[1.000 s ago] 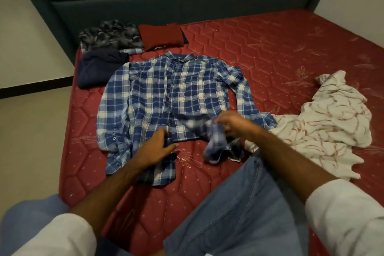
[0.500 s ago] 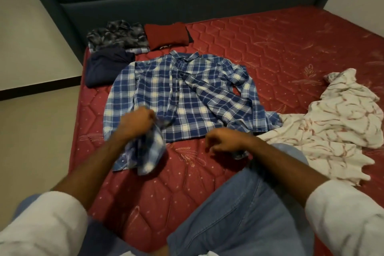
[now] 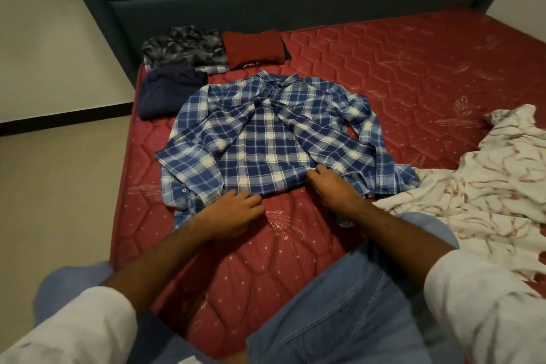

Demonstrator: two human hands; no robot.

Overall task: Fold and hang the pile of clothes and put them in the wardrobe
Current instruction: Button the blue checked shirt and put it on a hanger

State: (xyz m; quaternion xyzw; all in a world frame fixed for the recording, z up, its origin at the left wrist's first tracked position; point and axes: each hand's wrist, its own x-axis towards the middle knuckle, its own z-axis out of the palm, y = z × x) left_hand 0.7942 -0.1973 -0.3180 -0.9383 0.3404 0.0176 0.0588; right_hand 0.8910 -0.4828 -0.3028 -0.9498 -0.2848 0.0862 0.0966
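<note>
Both hands rest at the near hem of the blue plaid shirt (image 3: 271,139), which lies spread at the centre of the frame on the red mattress (image 3: 413,62), collar towards the headboard at the top. Left hand (image 3: 233,211) sits with curled fingers at the lower-left corner of the hem; right hand (image 3: 332,186) presses knuckles-up at the lower-right. Whether either actually pinches cloth cannot be told. Both sleeves lie crossed over the body, so the shirt's long axis runs straight away from the hands, each about equally near. Likely next: folding hem towards collar.
</note>
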